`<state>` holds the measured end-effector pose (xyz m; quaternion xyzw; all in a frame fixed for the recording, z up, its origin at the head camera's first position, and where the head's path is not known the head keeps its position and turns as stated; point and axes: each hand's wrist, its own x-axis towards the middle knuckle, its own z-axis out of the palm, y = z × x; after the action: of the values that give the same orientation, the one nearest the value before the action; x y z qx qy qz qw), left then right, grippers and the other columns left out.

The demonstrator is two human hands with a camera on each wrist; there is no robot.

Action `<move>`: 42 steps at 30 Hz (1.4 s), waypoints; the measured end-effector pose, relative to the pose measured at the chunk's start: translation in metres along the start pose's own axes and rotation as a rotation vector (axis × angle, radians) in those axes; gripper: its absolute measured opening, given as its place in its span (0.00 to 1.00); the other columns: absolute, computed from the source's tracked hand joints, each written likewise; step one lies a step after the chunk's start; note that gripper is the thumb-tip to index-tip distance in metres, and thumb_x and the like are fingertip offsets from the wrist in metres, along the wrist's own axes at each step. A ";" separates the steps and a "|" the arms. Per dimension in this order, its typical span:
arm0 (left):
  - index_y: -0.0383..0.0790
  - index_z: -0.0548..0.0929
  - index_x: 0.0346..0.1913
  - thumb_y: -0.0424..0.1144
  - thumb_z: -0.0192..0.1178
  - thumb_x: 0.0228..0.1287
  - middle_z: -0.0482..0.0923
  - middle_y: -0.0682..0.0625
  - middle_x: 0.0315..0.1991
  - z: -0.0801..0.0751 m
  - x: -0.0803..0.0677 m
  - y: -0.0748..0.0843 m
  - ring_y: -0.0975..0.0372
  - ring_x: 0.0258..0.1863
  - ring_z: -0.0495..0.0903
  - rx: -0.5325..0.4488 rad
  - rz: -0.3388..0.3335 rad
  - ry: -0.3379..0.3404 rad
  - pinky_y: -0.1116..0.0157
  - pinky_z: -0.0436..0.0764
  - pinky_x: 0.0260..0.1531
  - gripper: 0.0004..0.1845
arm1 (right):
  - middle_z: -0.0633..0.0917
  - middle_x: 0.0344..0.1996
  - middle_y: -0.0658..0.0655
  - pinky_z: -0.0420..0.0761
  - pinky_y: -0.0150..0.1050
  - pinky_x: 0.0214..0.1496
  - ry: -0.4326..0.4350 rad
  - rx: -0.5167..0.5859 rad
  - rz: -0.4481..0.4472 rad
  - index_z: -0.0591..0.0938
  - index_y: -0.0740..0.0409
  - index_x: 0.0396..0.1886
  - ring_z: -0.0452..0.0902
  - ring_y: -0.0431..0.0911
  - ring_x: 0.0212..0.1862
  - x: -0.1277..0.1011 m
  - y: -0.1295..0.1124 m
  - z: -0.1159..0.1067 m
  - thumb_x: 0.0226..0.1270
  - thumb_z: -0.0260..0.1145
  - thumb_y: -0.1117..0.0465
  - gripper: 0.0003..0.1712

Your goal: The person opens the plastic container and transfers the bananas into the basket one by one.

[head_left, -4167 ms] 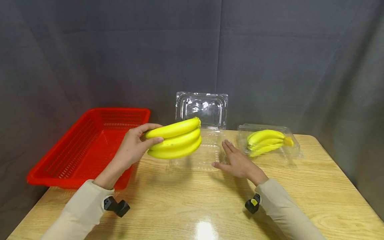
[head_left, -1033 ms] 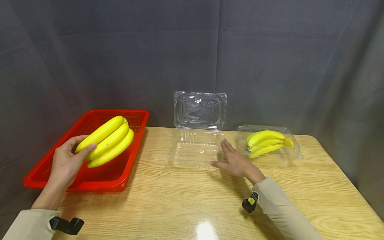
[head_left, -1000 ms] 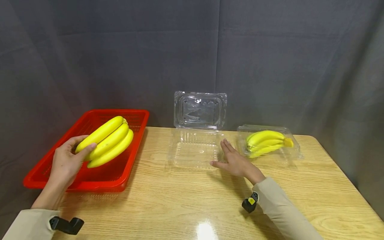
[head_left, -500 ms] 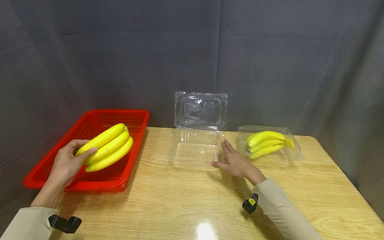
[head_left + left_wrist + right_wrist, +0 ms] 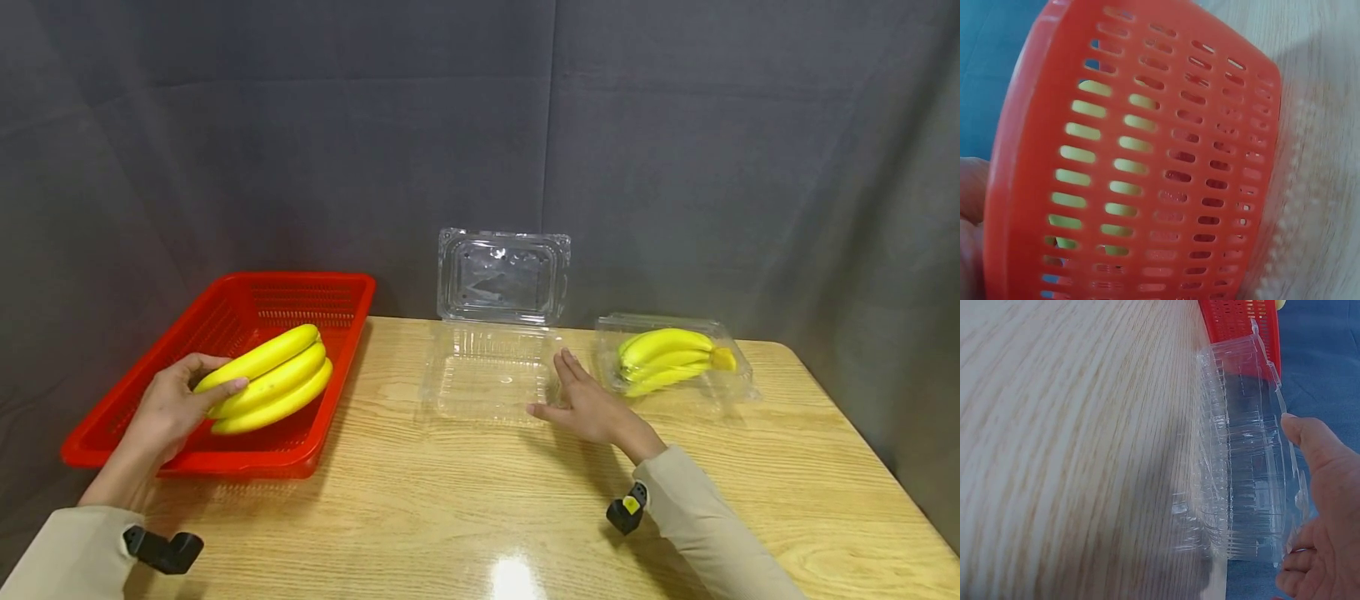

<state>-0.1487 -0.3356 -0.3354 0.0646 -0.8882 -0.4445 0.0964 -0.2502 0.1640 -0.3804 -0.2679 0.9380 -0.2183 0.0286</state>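
Inside the slotted red plastic basket (image 5: 341,287), a smooth yellow banana bunch (image 5: 270,379) sits gripped by the left hand (image 5: 176,404), thumb and fingers curled round its end. Beside the ribbed clear clamshell tray (image 5: 487,375), the right hand (image 5: 592,408) lies flat, fingers straight, touching its edge.

The wooden table (image 5: 480,508) carries a red basket (image 5: 150,417) at its left edge, an open clear box (image 5: 487,375) at the middle back, and a closed clear box (image 5: 675,358) of bananas at the right. A hand (image 5: 592,408) rests flat beside the open box.
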 end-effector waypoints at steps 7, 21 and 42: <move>0.23 0.67 0.61 0.45 0.62 0.67 0.67 0.32 0.53 -0.001 0.007 -0.008 0.48 0.43 0.70 0.010 -0.009 -0.027 0.76 0.77 0.32 0.32 | 0.39 0.75 0.66 0.48 0.54 0.71 -0.012 -0.001 0.012 0.43 0.71 0.74 0.37 0.59 0.75 0.000 -0.001 -0.001 0.65 0.56 0.31 0.60; 0.24 0.71 0.59 0.43 0.65 0.64 0.71 0.35 0.51 0.003 0.013 -0.009 0.51 0.41 0.71 0.026 0.032 -0.071 0.72 0.78 0.32 0.29 | 0.40 0.74 0.68 0.48 0.53 0.71 0.000 -0.003 0.007 0.45 0.73 0.74 0.37 0.59 0.75 0.000 0.000 0.000 0.65 0.57 0.31 0.60; 0.24 0.71 0.58 0.39 0.66 0.64 0.73 0.36 0.48 0.003 0.014 -0.006 0.57 0.38 0.73 -0.016 0.061 -0.125 0.71 0.79 0.34 0.27 | 0.40 0.74 0.68 0.47 0.55 0.71 0.001 0.012 0.002 0.44 0.73 0.74 0.36 0.59 0.75 -0.002 -0.002 -0.001 0.66 0.57 0.32 0.59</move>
<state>-0.1626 -0.3394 -0.3406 0.0091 -0.8904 -0.4518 0.0548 -0.2472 0.1636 -0.3790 -0.2667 0.9369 -0.2242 0.0299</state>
